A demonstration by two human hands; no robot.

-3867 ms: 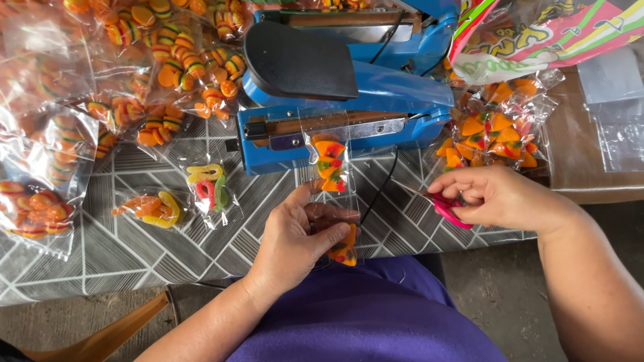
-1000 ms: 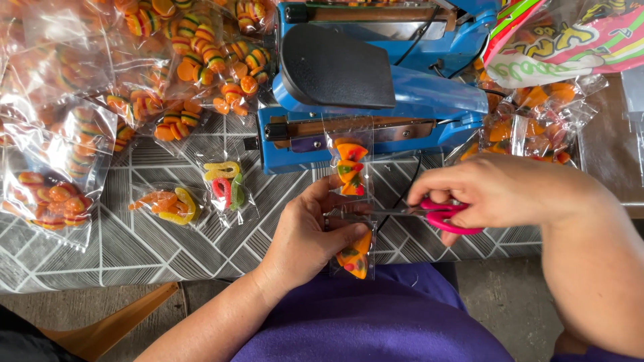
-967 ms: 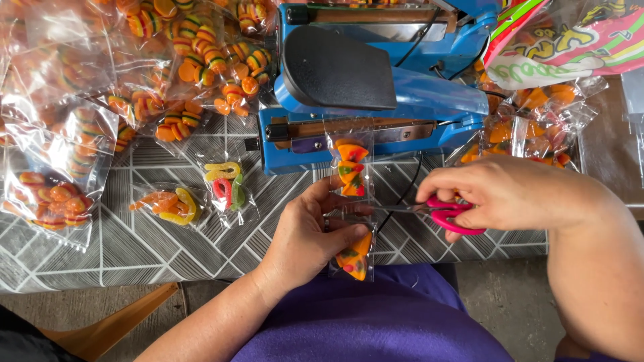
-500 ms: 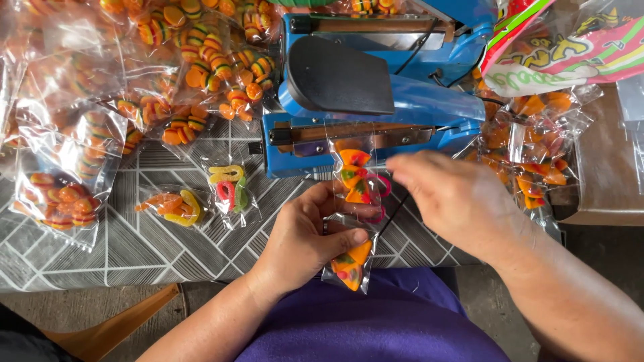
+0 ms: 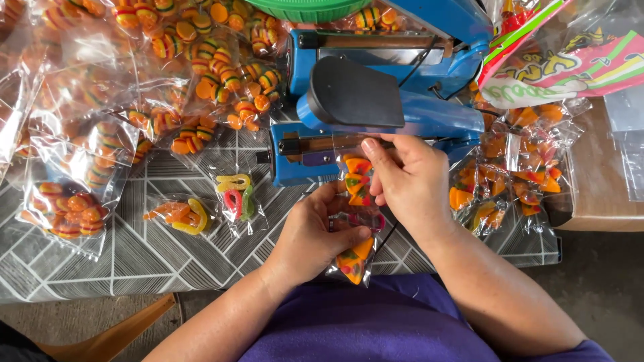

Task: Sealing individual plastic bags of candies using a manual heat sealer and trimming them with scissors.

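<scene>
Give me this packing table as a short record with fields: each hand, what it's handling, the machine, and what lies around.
Left hand: left hand pinches the clear plastic strip of pizza-slice gummy candies low down.
Right hand: right hand grips the strip's upper part, fingers at the sealer's jaw; pink-handled scissors show partly below it.
Machine: blue heat sealer with a dark grey press pad.
Surface: grey tablecloth with white geometric lines.
Nearby: small clear bag of worm-shaped gummies; pile of clear bags of burger-shaped gummies.
</scene>
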